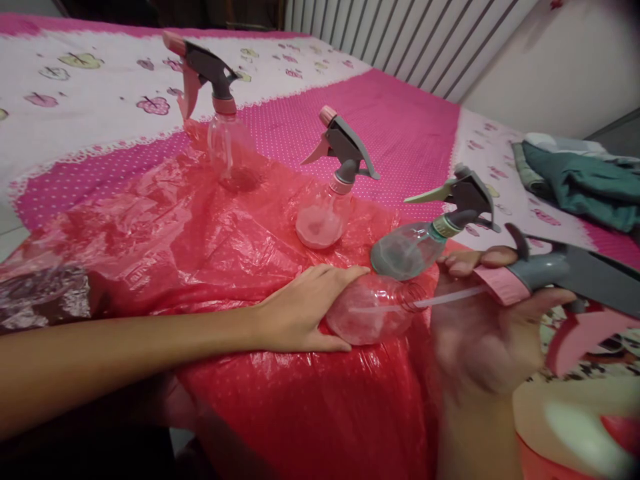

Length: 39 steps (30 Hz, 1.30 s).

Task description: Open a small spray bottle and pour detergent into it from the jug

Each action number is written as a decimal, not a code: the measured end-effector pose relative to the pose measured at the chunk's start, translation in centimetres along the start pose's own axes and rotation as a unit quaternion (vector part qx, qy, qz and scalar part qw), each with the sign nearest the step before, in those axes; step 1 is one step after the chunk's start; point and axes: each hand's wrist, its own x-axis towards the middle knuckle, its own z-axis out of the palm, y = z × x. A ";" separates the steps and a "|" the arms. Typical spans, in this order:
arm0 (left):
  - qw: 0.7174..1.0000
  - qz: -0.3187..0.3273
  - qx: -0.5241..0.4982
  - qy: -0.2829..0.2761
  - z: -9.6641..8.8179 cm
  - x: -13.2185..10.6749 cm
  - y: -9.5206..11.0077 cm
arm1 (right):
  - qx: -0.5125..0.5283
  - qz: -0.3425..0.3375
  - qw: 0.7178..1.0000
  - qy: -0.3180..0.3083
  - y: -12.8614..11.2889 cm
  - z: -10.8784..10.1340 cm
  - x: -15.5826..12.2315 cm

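My left hand [305, 307] wraps round a clear pinkish bottle body [373, 310] lying on its side on the red plastic sheet [200, 227]. My right hand [485, 333], blurred by motion, grips a grey and pink trigger spray head [555, 280] by its pink collar. The head is off the bottle neck, and its white dip tube [445, 300] still reaches into the threaded opening. A green-collared spray bottle [425, 240] lies tilted just behind the held bottle.
Two more spray bottles stand on the sheet: one at mid-bed [330, 193] and one farther back left [220, 113]. The bed has a pink and white cover [390, 113]. Folded green cloth [585, 180] lies at the right. A wall panel runs behind.
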 end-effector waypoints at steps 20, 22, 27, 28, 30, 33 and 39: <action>1.000 0.022 0.000 0.000 0.0 -0.2 -0.2 | -0.010 -0.006 1.000 0.019 0.4 0.6 -0.6; 1.000 0.016 -0.001 0.001 0.0 -0.1 -0.2 | -0.017 -0.003 1.000 0.011 0.4 0.5 -0.7; 1.000 0.005 -0.010 0.001 0.1 0.0 -0.2 | -0.035 -0.011 0.999 0.014 0.2 0.6 -1.2; 1.000 0.007 -0.011 0.002 0.1 -0.1 -0.2 | -0.037 -0.016 0.999 0.017 0.2 0.7 -1.2; 1.000 0.012 -0.011 0.004 0.2 -0.1 -0.3 | -0.039 -0.022 0.999 0.022 0.2 0.8 -1.2; 1.000 0.014 -0.008 0.007 0.2 -0.1 -0.3 | -0.039 -0.024 0.999 0.025 0.3 0.7 -1.0; 1.000 0.002 -0.011 0.007 0.0 -0.3 -0.3 | -0.009 -0.025 0.997 0.075 0.4 0.3 -0.1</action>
